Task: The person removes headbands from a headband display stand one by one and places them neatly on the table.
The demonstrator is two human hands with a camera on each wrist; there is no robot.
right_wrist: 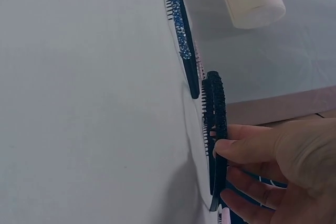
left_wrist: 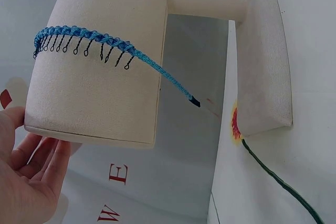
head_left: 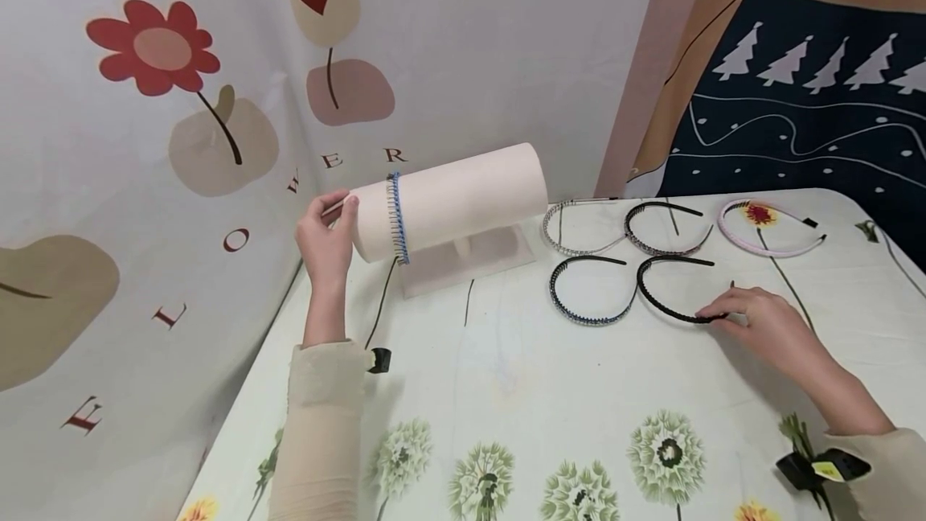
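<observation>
A pale cylindrical headband display stand (head_left: pixel 470 187) rises on its flat base at the back of the table. Its near left end is held by my left hand (head_left: pixel 325 239), thumb against the side and fingers at the end rim. Around the cylinder sits a blue braided headband (left_wrist: pixel 86 32) with dark comb teeth, one tip sticking out free. On the right, my right hand (head_left: pixel 777 328) pinches one arm of a black headband (right_wrist: pixel 219 108) between thumb and fingers. That headband's other arm reaches left, close to a blue-beaded headband (head_left: pixel 579 317).
Behind the black headband lie a silvery headband (head_left: pixel 547 231), a dark headband (head_left: pixel 637 241) and a pink headband (head_left: pixel 774 252). A flower-printed cloth (head_left: pixel 506 392) covers the table. Printed curtains (head_left: pixel 470 47) hang behind and at the left.
</observation>
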